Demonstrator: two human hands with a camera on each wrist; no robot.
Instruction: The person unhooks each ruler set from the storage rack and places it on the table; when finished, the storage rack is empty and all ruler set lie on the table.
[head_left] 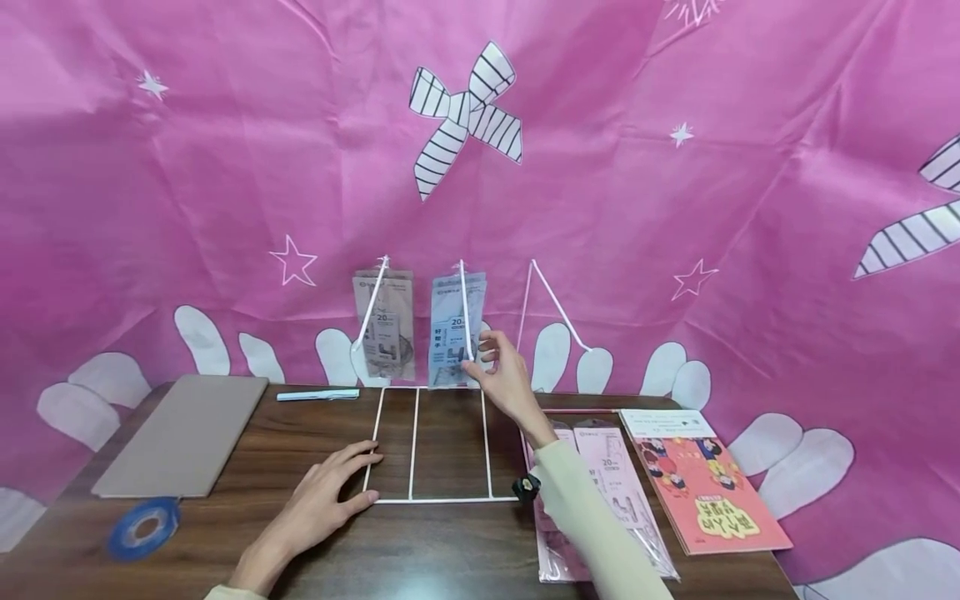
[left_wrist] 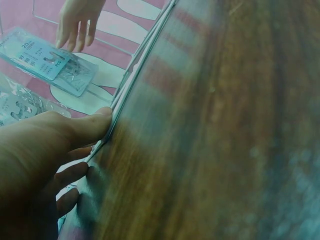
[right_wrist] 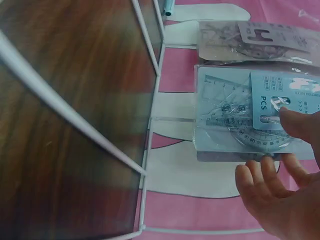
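A white wire display rack (head_left: pixel 412 446) stands on the table, with three hooks along its back. On the middle hook hangs a blue ruler set pack (head_left: pixel 448 325), whose clear sleeve shows a ruler and a protractor in the right wrist view. A grey ruler set pack (head_left: pixel 385 325) hangs on the left hook; the right hook (head_left: pixel 558 302) carries nothing. My right hand (head_left: pixel 506 379) is at the blue pack's lower right edge, thumb by its front and fingers loosely bent beside it. With fingers spread, my left hand (head_left: pixel 322 496) rests against the rack's front left corner.
Pink ruler set packs (head_left: pixel 611 479) lie right of the rack, partly under my right sleeve. Beyond them is a red-covered book (head_left: pixel 705 483). On the left are a grey notebook (head_left: pixel 183 433), a blue tape roll (head_left: pixel 144 527) and a light blue pen (head_left: pixel 318 394). A pink curtain (head_left: pixel 225 167) hangs behind.
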